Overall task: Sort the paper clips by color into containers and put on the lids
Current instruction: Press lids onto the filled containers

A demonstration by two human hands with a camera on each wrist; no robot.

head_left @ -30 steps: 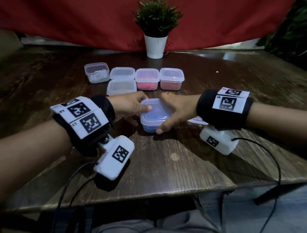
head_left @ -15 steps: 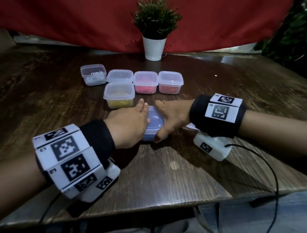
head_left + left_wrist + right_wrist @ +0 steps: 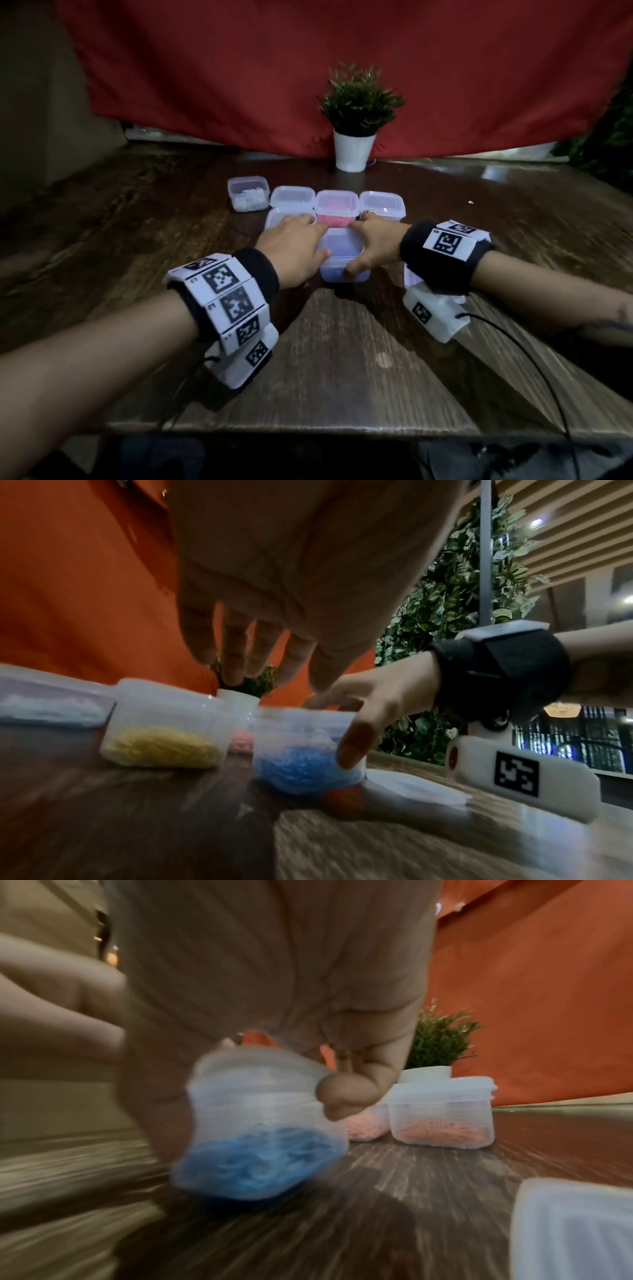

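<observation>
From above, my left hand (image 3: 294, 250) and right hand (image 3: 375, 245) flank a lidded clear plastic tub (image 3: 342, 255) on the grainy wooden desk (image 3: 342, 359). At my left wrist, straight fingers (image 3: 236, 653) hover spread. At my right wrist, my thumb (image 3: 161, 1110) and fingertip (image 3: 346, 1093) pinch the tub over blue clips (image 3: 260, 1156).

Head view: from above and behind both forearms, facing forward and down over the worktop (image 3: 342, 370). Wrist views: low, just above the worktop, close under each palm, facing along the fingers (image 3: 236, 653). Shared by all three: the blue-filled container (image 3: 342, 260) and the potted plant (image 3: 356, 137).
</observation>
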